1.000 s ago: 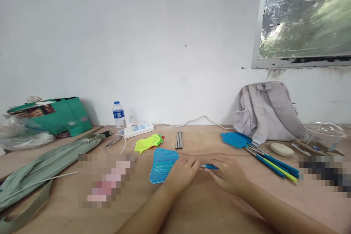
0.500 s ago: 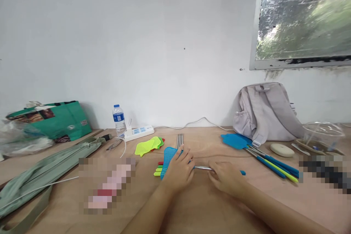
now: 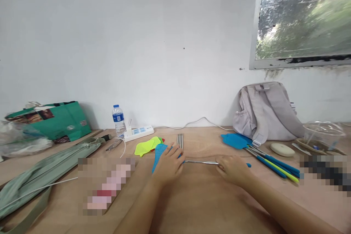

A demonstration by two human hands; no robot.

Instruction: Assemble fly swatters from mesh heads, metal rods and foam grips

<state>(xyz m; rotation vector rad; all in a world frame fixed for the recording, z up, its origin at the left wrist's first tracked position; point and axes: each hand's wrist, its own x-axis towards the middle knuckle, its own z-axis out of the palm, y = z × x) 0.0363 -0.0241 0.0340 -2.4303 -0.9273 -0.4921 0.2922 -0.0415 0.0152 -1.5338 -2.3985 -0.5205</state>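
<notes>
Gripping a blue swatter [image 3: 201, 162], left fingers [image 3: 177, 151] closed at its head [image 3: 159, 153], right fingers [image 3: 221, 166] round its handle [image 3: 248, 165]

Glossy, smooth metal along the rod [image 3: 201, 162]; perforated plastic on the blue swatter head [image 3: 159, 151]. Shiny metal on the tubes [image 3: 180, 140] toward the back edge of the counter [image 3: 205, 197]. Clear, glossy plastic in the bottle [image 3: 119, 117] and tub [image 3: 323, 131]; soft-looking matt cloth on the backpack [image 3: 274, 109] by the same edge.

Plain room, apparently a makeshift workspace; exact kind unclear.
Metal rods [image 3: 180, 140] and swatter heads [image 3: 148, 147] share a brown table [image 3: 208, 201] with a power strip [image 3: 139, 132], backpack [image 3: 270, 111] and green bag [image 3: 65, 120], against a marked white wall [image 3: 175, 44] with a patchy window [image 3: 307, 18].
</notes>
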